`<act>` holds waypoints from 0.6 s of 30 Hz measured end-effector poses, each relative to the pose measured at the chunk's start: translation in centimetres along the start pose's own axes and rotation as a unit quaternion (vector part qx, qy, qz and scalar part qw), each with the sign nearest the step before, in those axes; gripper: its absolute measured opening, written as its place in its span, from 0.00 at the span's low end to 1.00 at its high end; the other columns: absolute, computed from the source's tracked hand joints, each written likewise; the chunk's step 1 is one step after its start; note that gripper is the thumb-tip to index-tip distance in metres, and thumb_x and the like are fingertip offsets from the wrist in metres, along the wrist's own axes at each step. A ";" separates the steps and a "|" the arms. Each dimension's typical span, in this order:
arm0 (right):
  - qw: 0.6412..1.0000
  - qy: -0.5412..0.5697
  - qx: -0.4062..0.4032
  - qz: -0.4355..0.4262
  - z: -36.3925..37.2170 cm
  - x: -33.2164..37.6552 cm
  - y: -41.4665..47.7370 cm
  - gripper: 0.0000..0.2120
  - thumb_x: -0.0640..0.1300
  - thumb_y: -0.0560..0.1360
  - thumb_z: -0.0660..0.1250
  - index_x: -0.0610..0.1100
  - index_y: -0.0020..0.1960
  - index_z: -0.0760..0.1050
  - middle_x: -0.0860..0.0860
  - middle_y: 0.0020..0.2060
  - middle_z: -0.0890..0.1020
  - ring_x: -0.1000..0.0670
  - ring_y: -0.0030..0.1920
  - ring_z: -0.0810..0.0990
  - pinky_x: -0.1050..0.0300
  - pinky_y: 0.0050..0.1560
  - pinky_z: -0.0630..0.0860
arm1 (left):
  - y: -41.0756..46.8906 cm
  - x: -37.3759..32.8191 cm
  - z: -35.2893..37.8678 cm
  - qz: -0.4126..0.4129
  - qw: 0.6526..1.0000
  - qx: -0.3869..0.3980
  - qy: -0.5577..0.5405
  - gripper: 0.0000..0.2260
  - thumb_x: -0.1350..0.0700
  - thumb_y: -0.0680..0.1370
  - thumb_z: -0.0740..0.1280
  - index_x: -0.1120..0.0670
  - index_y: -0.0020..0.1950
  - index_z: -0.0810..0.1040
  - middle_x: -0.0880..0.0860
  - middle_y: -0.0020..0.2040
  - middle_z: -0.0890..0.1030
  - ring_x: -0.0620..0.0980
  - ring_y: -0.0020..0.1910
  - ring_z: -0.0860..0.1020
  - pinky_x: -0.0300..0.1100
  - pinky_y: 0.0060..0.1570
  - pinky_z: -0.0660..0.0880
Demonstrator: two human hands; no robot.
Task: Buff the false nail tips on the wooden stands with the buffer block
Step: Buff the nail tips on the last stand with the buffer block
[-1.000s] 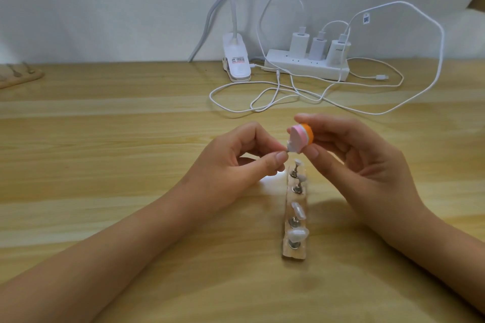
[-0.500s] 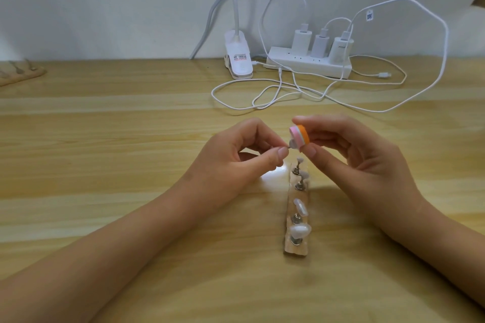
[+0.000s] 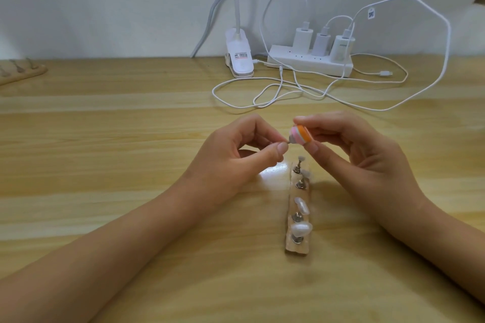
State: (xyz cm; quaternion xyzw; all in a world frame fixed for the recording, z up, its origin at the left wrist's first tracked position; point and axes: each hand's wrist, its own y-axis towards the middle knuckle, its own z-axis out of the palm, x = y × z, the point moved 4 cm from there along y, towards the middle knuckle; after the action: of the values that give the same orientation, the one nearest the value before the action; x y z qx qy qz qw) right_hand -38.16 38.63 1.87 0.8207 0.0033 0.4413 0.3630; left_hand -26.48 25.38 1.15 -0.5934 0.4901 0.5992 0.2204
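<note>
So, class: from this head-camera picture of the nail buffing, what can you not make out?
Head view only:
1. The tip pinched by the left hand is almost all hidden by that hand and by the block held in the right hand.
2. The far stand is cut off by the left edge.
3. The lamp clip label is too small to read.
4. The two farthest tips on the near stand are small and blurred.

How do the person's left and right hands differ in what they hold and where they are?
The left hand pinches a small nail tip, mostly hidden, between thumb and forefinger, whereas the right hand grips the orange-and-pink buffer block. The left hand sits left of the wooden stand; the right hand, right of it. Both are held above the table.
</note>
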 end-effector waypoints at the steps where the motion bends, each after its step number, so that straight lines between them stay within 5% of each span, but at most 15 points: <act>1: 1.000 -0.002 -0.005 -0.007 0.0 0.1 -0.1 0.14 0.37 0.78 0.69 0.48 0.62 0.77 0.52 0.54 0.82 0.47 0.56 0.82 0.55 0.61 0.77 | 0.0 0.0 0.1 0.001 1.000 0.004 -0.002 0.02 0.56 0.73 0.71 0.52 0.42 0.79 0.48 0.38 0.81 0.43 0.39 0.80 0.37 0.42 0.77; 18: 0.999 0.022 -0.016 0.039 0.2 0.6 0.1 0.10 0.48 0.76 0.72 0.58 0.57 0.78 0.57 0.53 0.84 0.50 0.57 0.82 0.53 0.62 0.77 | -0.1 -0.3 0.1 0.004 1.000 0.008 -0.024 0.02 0.57 0.74 0.70 0.54 0.44 0.78 0.48 0.37 0.82 0.43 0.39 0.80 0.35 0.42 0.76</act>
State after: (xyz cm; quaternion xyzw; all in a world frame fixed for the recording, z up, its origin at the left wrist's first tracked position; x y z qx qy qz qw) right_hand -37.65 38.63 2.32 0.8044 -0.0284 0.4729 0.3585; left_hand -26.36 25.62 1.32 -0.5751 0.4921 0.6102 0.2341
